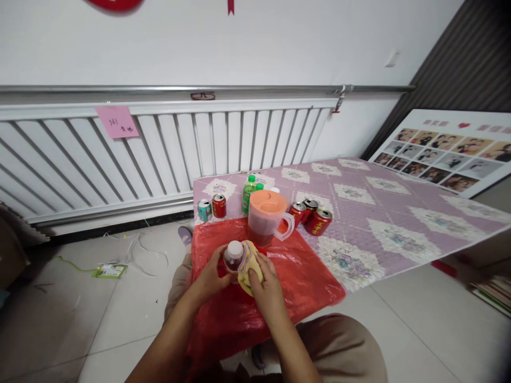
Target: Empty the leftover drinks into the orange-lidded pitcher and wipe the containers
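My left hand (213,276) is wrapped round a clear plastic bottle (235,255) with a pale pink cap, held upright over a red plastic sheet (307,276). In my right hand (266,282) is a folded yellow cloth (250,268) with a lilac edge, pressed against the bottle's right side. The lower part of the bottle is hidden by my hands and the cloth. Just behind them stands a clear pitcher (261,226) with an orange lid and a white handle, some liquid inside it.
Red drink cans (318,222) stand right of the pitcher; another red can (219,205) and a teal can (204,210) are at left. Green-capped bottles (249,192) are behind the pitcher. A patterned lilac cloth (351,234) covers the table, by a white radiator (167,154). A power strip (109,271) lies on the floor.
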A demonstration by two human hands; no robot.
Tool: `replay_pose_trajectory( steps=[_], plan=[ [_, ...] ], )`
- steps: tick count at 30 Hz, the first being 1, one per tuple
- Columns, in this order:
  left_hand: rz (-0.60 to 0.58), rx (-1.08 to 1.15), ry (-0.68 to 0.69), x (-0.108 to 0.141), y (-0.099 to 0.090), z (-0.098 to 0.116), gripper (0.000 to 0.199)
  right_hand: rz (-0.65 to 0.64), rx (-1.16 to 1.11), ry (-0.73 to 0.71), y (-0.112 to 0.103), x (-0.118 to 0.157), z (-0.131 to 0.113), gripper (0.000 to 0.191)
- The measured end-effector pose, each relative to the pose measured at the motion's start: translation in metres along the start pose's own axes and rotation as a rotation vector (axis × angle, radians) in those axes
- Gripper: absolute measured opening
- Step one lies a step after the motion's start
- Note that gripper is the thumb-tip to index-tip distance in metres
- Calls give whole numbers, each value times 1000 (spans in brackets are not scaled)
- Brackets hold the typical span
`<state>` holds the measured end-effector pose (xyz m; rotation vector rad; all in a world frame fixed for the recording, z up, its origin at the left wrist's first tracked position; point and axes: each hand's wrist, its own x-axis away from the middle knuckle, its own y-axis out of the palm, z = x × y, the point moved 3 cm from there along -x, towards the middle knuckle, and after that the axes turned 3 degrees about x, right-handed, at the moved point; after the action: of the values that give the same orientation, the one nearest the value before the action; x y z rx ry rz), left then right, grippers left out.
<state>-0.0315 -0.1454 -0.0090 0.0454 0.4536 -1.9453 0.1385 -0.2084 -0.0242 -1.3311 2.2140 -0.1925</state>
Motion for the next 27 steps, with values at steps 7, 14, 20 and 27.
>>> replay_pose_trajectory(
  steps=[7, 14, 20, 27],
  plan=[
    [172, -34, 5, 7, 15, -16, 72, 15, 55, -33, 6, 2, 8, 45],
    [178, -52, 40, 6, 12, -12, 73, -18, 158, -114, 2, 0, 10, 41],
    [-5, 128, 20, -2, -1, -7, 76, -38, 240, -185, -3, -1, -2, 40],
    [71, 11, 31, -1, 9, -9, 82, -39, 276, -225, -3, 0, -8, 43]
  ],
)
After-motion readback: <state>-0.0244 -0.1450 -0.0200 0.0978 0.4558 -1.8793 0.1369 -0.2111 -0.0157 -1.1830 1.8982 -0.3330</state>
